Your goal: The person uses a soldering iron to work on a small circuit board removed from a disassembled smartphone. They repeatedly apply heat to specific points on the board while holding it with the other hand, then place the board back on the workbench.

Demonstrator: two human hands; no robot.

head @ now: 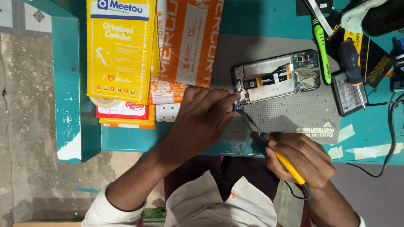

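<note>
At the far left the teal desk (67, 84) ends in a chipped edge above a bare concrete floor (25, 126). On the desk's left part lies a stack of padded mailers: a yellow one (120, 50) on top, an orange-and-white one (187, 42) under its right side, with a roll of tape (105, 101) and a red-and-white packet (124, 111) peeking out below.

The left hand (202, 120) reaches up from the lower left, fingers bunched and pinching at the lower left corner of the opened phone (275, 76), covering that corner from view. The phone lies back-off, circuit board and orange-black flex cable showing, on a grey perforated mat (286, 109) in the middle of the desk.

The right hand (301, 157) is clenched around a soldering iron (277, 153) with a yellow handle; its dark tip slants up-left to the same phone corner, just beside the left fingertips (whether it touches the board cannot be told). A black cord trails from the handle.

Right of the phone lie a green-handled tool (323, 50), a screwdriver with a black and orange handle (352, 69), a flat battery (348, 93) and black packets (378, 63). Scraps of tape (372, 150) stick near the desk's front edge, and a black cable (391, 138) loops down off it.
</note>
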